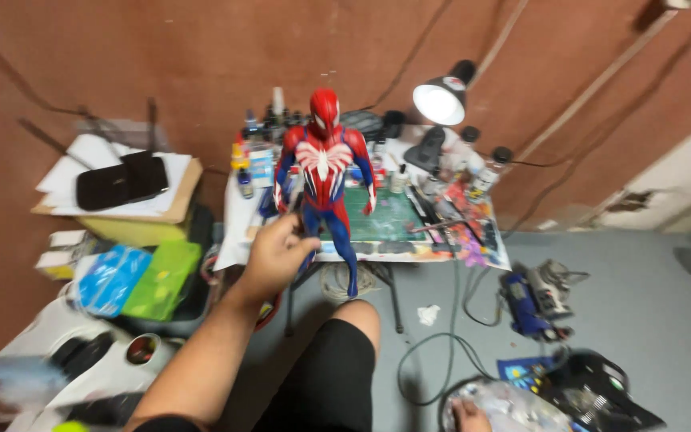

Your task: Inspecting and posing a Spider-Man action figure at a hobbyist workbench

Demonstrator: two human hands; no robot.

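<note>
- The left hand (275,254) reaches forward from the lower middle of the view, fingers (293,226) curled loosely and half spread, gripping nothing; its fingertips sit just beside the left leg and hip of the figure, and the blur makes it hard to say whether they touch it.
- The tall red-and-blue plastic action figure with a white spider emblem on its chest (325,172) stands upright at the front of the small worktable (237,232), one blue leg hanging past the table edge.
- The right hand (469,416) shows only at the bottom edge, resting on or beside a crumpled clear plastic bag (513,406) on the grey floor (649,304); whether it grips the bag cannot be told.
- A dark green cutting mat (389,216) lies on the table behind the figure, with small paint bottles (253,160) crowded at the back and left.
- A black desk lamp with a lit round head (440,100) stands at the table's rear right.
- Left of the table, a black flat device (120,181) lies on white papers over a cardboard box.
- Below it lie a blue plastic bag (111,278) and a lime-green plastic case (163,280), side by side.
- A blue power tool (525,300) lies on the floor to the right, cables trailing near it.
</note>
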